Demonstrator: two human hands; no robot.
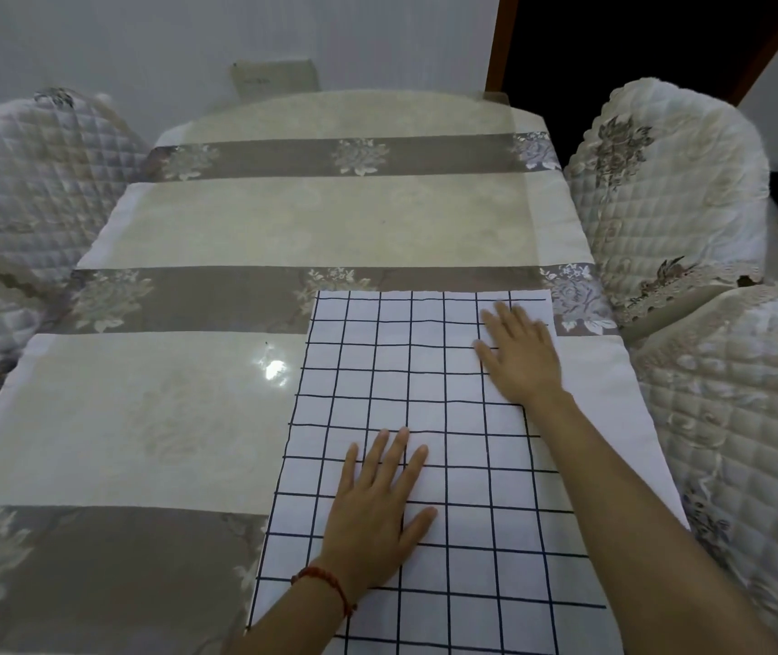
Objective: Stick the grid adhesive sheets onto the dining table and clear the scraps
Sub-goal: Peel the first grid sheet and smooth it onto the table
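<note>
Across the lower right of the frame lies a white adhesive sheet printed with a dark grid, flat on a dining table. It runs from the bottom edge of the frame up to about the middle, and its right side sits near the table's right edge. Both of the person's hands lie flat on it, palms down. The left hand, lower centre, has its fingers straight and slightly fanned, thumb out to the right, pressing on the sheet's middle. A red bracelet circles that wrist. The right hand, higher and to the right, is also spread flat, its fingers reaching toward the sheet's upper right corner; the fingertips look blurred. Neither hand pinches or grips anything.

The table carries a glossy covering of cream bands and grey-brown bands with pale flowers, and a bright glare spot shows just left of the sheet. Quilted, flower-patterned chair covers stand at both sides: one chair at upper left, another chair at upper right. A dark doorway fills the upper right corner
</note>
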